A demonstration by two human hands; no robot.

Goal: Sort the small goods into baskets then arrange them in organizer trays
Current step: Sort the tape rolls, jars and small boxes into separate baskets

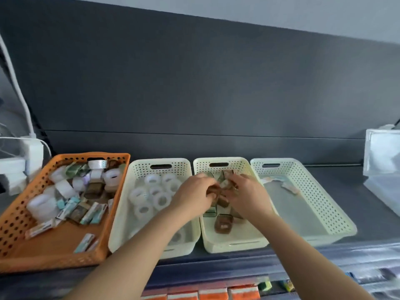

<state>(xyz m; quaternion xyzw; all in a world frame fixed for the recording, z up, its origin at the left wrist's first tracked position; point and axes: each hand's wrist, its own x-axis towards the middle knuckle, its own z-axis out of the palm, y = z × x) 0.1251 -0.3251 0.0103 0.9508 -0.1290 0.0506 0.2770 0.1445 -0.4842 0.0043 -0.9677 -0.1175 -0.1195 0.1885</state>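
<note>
An orange basket [65, 252] at the left holds mixed goods: clear tape rolls, brown dispensers and small packets. Three cream baskets stand to its right. The left cream basket [121, 213] holds several clear tape rolls [161, 200]. Over the middle cream basket [233, 243] both my hands meet. My left hand [195, 194] grips a brown tape dispenser and my right hand [245, 191] grips small brown and green pieces; the image is blurred there. A brown dispenser [224, 224] lies in that basket. The right cream basket [333, 213] holds a few flat packets [289, 187].
A clear plastic organizer box [383, 165] stands at the far right. A white charger and cable [32, 148] sit at the far left. Orange boxes [216, 294] and clear trays show on the shelf below the front edge. A dark panel rises behind the baskets.
</note>
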